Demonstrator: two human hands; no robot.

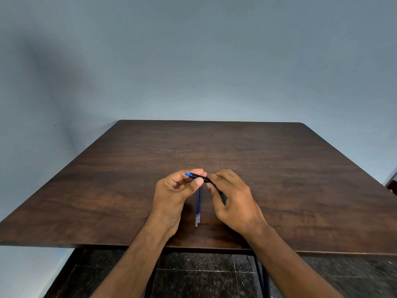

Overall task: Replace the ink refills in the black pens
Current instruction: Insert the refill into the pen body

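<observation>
Both hands, left (176, 190) and right (233, 197), gripping black pen (206, 180); no readable writing.

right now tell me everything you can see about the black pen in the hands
The black pen is slim, with a dark matte barrel that looks like plastic and a translucent blue end piece pointing left. It is held just above the wooden table, slanting from upper left down to lower right. The left hand pinches the blue-ended part between thumb and fingers, and the right hand grips the rear of the barrel, which partly hides it. Whether it is unscrewed cannot be told.
</observation>
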